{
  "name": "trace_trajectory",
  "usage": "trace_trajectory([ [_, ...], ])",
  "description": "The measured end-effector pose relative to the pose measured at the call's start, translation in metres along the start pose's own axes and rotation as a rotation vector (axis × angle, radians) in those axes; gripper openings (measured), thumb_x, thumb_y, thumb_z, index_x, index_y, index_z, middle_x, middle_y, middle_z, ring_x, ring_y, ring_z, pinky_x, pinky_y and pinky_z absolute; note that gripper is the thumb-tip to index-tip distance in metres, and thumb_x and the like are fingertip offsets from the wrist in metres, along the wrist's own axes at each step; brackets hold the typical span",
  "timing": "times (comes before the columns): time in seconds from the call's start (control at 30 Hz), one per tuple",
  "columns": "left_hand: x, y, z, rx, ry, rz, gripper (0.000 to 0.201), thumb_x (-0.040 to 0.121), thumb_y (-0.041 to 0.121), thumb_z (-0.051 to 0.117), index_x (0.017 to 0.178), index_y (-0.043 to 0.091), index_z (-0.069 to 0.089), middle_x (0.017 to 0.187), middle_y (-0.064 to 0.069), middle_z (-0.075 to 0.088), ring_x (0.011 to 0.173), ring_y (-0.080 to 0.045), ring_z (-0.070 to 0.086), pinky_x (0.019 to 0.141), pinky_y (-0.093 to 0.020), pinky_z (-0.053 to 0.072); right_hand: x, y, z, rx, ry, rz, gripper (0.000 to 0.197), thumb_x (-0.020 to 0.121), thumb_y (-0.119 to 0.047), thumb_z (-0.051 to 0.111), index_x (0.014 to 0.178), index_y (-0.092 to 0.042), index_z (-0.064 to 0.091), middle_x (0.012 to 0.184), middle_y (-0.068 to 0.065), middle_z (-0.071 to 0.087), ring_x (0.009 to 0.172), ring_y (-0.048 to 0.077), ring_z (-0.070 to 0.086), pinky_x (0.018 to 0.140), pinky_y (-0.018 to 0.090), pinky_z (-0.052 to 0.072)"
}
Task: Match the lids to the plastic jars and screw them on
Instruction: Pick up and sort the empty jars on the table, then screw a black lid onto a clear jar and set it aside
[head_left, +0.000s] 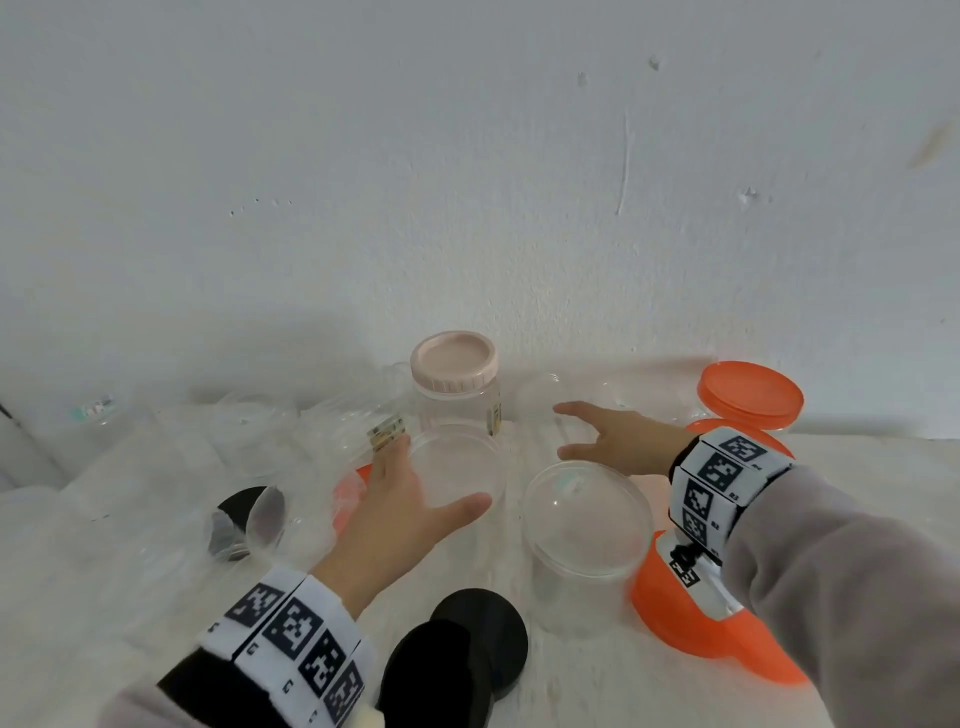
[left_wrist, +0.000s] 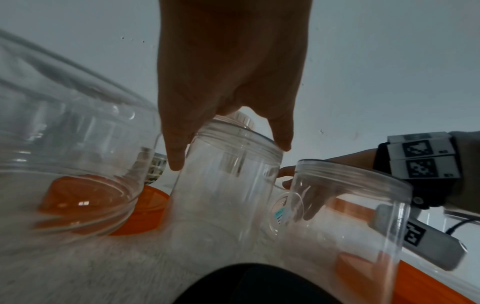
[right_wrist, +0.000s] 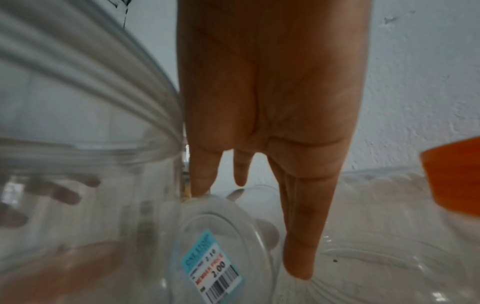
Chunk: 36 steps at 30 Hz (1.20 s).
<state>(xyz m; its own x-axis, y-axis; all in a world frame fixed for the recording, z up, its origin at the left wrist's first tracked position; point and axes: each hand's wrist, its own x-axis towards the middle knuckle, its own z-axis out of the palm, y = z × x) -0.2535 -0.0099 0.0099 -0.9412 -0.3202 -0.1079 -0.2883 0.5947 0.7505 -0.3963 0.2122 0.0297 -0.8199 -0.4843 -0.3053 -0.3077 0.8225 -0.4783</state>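
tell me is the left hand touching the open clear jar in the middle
Touching. The left wrist view shows the left hand with fingertips set on the rim of the clear jar.

Two black lids (head_left: 470, 660), three orange lids (head_left: 748, 395), one pink-lidded jar (head_left: 457, 384), several clear jars (head_left: 587, 525) too blurred to count.

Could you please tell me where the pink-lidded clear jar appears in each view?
Head: clear jar with pale pink ribbed lid, centre back by the wall.
Left wrist: same jar, behind the fingertips, centre.
Right wrist: not in it.
Shared landmark: right hand.
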Motion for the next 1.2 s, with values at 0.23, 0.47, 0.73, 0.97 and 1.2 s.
trace_trajectory([
  [0.23, -0.003, 0.0, 0.003, 0.109, 0.021, 0.137, 0.103, 0.073, 0.067, 0.062, 0.151, 0.027, 0.007, 0.157, 0.012, 0.003, 0.143, -0.008, 0.008, 0.109, -0.028, 0.013, 0.011, -0.009, 0.002, 0.087, -0.093, -0.027, 0.068, 0.092, -0.046, 0.058, 0.148, -0.042, 0.021, 0.099, -0.01, 0.05, 0.076, 0.004, 0.052, 0.065, 0.018, 0.046],
  [0.47, -0.002, 0.0, 0.002, 0.118, 0.016, 0.144, 0.1, 0.073, 0.068, 0.06, 0.15, 0.029, 0.009, 0.158, 0.013, 0.001, 0.144, -0.007, 0.005, 0.109, -0.031, 0.013, 0.007, -0.009, 0.001, 0.209, -0.08, 0.063, 0.096, 0.085, -0.033, 0.071, 0.152, -0.035, 0.002, 0.075, -0.002, 0.052, 0.063, 0.012, 0.058, 0.062, 0.024, 0.05],
  [0.73, -0.008, 0.005, 0.003, 0.144, 0.035, 0.123, 0.099, 0.075, 0.069, 0.057, 0.151, 0.026, 0.01, 0.159, 0.009, 0.001, 0.146, -0.013, 0.005, 0.113, -0.035, 0.014, -0.011, -0.017, -0.009, 0.305, -0.061, 0.151, 0.1, 0.08, -0.027, 0.075, 0.152, -0.027, 0.006, 0.129, 0.015, 0.046, 0.099, 0.024, 0.057, 0.077, 0.028, 0.049],
  [0.97, -0.024, 0.001, -0.004, 0.126, 0.041, 0.121, 0.106, 0.077, 0.062, 0.063, 0.151, 0.014, 0.004, 0.155, -0.004, 0.018, 0.141, -0.018, 0.019, 0.112, -0.032, 0.022, -0.026, -0.021, -0.024, 0.4, 0.007, 0.196, 0.085, 0.081, -0.022, 0.072, 0.147, -0.027, 0.019, 0.123, 0.011, 0.041, 0.104, 0.032, 0.052, 0.093, 0.044, 0.049],
  [1.2, -0.053, -0.006, -0.008, 0.293, -0.084, 0.089, 0.093, 0.081, 0.058, 0.062, 0.143, 0.006, 0.018, 0.143, -0.008, 0.03, 0.13, -0.019, 0.034, 0.102, -0.026, 0.034, -0.054, -0.023, -0.031, 0.605, 0.213, 0.164, 0.06, 0.092, -0.027, 0.06, 0.145, -0.017, 0.035, 0.139, 0.017, 0.045, 0.105, 0.03, 0.049, 0.094, 0.052, 0.047],
])
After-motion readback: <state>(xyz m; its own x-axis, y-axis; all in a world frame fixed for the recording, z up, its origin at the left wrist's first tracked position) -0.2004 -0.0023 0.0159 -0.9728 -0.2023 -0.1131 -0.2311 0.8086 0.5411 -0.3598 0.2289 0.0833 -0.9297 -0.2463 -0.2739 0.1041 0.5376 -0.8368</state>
